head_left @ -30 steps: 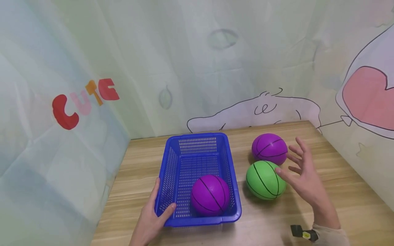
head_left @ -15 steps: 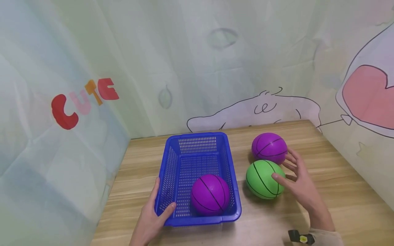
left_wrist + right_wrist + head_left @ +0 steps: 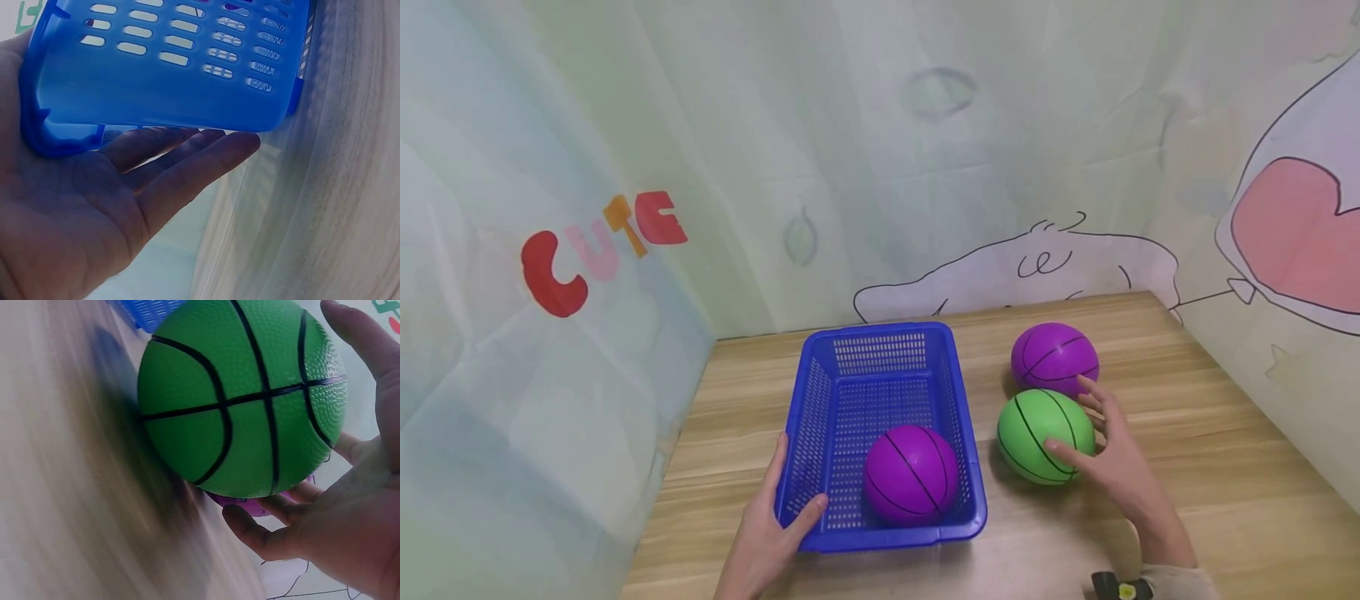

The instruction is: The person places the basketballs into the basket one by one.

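Note:
My left hand [image 3: 758, 533] holds the front left corner of a blue plastic basket [image 3: 880, 540], thumb over the rim and fingers along the outer wall. In the left wrist view those fingers lie against the slotted wall. Inside the basket, near its front right corner, sits a purple ball [image 3: 910, 477] with black basketball lines. Right of the basket a green ball [image 3: 1032, 433] of the same pattern rests on the table. My right hand [image 3: 1112, 471] is at its right side, thumb in front and fingers behind, spread and loosely bent around it in the right wrist view [image 3: 350, 519].
Just behind the green ball another purple ball [image 3: 1052, 357] stands on the wood-grain table [image 3: 1210, 450]. Printed curtains [image 3: 880, 167] rise behind the table and along both sides. A dark strap [image 3: 1120, 588] is on the right wrist.
My right hand has moved left and down to the green ball, its thumb now overlapping the ball's front. The left hand and basket have stayed in place.

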Tool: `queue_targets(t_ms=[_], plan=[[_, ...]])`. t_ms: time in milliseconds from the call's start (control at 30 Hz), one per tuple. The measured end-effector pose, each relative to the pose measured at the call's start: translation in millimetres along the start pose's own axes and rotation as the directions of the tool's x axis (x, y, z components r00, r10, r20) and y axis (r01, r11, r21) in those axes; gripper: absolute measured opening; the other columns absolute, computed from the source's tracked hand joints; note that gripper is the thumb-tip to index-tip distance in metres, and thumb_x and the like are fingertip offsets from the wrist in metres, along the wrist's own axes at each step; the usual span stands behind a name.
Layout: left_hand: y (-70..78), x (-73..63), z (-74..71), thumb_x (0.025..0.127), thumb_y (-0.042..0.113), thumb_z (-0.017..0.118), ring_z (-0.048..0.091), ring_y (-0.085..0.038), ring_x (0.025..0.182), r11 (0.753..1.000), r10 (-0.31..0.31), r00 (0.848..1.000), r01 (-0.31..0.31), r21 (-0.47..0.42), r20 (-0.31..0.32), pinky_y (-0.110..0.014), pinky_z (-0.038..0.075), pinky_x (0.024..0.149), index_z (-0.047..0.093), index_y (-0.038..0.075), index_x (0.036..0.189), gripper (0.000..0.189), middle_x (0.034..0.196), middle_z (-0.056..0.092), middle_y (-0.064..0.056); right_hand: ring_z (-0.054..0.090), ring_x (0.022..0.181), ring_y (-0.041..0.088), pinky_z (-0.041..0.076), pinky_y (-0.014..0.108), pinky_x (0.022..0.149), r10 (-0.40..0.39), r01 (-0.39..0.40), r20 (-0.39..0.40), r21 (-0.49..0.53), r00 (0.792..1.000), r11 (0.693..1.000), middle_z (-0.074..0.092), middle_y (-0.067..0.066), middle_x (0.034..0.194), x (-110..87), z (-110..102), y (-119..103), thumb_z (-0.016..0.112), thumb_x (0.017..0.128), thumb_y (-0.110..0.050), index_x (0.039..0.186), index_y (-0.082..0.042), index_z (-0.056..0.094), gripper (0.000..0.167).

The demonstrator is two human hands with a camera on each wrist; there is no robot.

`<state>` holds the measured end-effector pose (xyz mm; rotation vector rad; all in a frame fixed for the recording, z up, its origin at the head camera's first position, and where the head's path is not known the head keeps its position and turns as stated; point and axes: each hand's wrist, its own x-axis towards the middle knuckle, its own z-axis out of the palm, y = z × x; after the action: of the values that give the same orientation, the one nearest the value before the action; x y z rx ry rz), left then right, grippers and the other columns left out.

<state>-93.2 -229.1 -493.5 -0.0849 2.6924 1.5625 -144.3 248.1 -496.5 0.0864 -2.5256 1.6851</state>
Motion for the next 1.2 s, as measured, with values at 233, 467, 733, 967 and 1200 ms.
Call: queue_targets(t_ms=[233, 467, 733, 967, 1200], plan=[[-0.6, 0.7, 0.7, 0.103, 0.051, 0.078, 0.031, -0.044, 0.165, 1.0, 0.015, 1.0, -0.015, -0.006, -0.002, -0.066, 0.027, 0.134, 0.008, 0.026, 0.182, 0.108, 0.185, 0.021, -0.015, 0.037, 0.152, 0.062, 0.038, 0.086, 0.117, 0.023, -0.023, 0.007, -0.028, 1.0, 0.999, 0.027, 0.033, 0.174, -3.2, 7, 6, 0.094, 0.09, -0.027, 0.179, -0.025, 0.019, 0.117], [-1.1, 0.3, 0.5, 0.103, 0.052, 0.077, 0.031, -0.045, 0.165, 1.0, -0.004, 1.0, 0.004, 0.001, -0.001, -0.067, 0.029, 0.133, 0.007, 0.026, 0.182, 0.108, 0.185, 0.02, -0.015, 0.05, 0.145, 0.059, 0.048, 0.08, 0.112, 0.03, -0.028, 0.025, -0.055, 0.999, 0.998, 0.032, 0.035, 0.171, -7.2, 15, 10, 0.097, 0.087, -0.027, 0.179, -0.027, 0.019, 0.12], [-1.5, 0.2, 0.7, 0.103, 0.047, 0.079, 0.033, -0.046, 0.164, 1.0, 0.017, 1.0, -0.017, -0.004, -0.012, -0.067, 0.031, 0.132, 0.009, 0.025, 0.181, 0.107, 0.184, 0.022, -0.015, 0.053, 0.142, 0.059, 0.05, 0.077, 0.112, 0.035, -0.034, 0.033, -0.021, 0.999, 0.999, 0.036, 0.034, 0.168, -9.4, 18, 11, 0.097, 0.086, -0.024, 0.178, -0.031, 0.016, 0.123], [-1.4, 0.8, 0.8, 0.103, 0.046, 0.079, 0.031, -0.045, 0.165, 1.0, 0.015, 1.0, -0.016, -0.021, -0.014, -0.068, 0.028, 0.133, 0.009, 0.027, 0.181, 0.107, 0.184, 0.023, -0.015, 0.053, 0.142, 0.056, 0.05, 0.075, 0.113, 0.023, -0.022, 0.023, -0.019, 0.999, 1.0, 0.037, 0.032, 0.168, -6.5, 18, 12, 0.097, 0.087, -0.023, 0.178, -0.029, 0.018, 0.12], [-0.4, 0.1, 0.7, 0.103, 0.047, 0.079, 0.03, -0.045, 0.166, 1.0, 0.004, 1.0, -0.004, -0.022, -0.011, -0.068, 0.028, 0.133, 0.01, 0.026, 0.181, 0.107, 0.185, 0.023, -0.014, 0.053, 0.143, 0.053, 0.049, 0.073, 0.114, 0.018, -0.018, 0.002, 0.008, 1.0, 1.0, 0.038, 0.029, 0.169, -8.9, 22, 11, 0.097, 0.086, -0.018, 0.178, -0.026, 0.02, 0.121]])
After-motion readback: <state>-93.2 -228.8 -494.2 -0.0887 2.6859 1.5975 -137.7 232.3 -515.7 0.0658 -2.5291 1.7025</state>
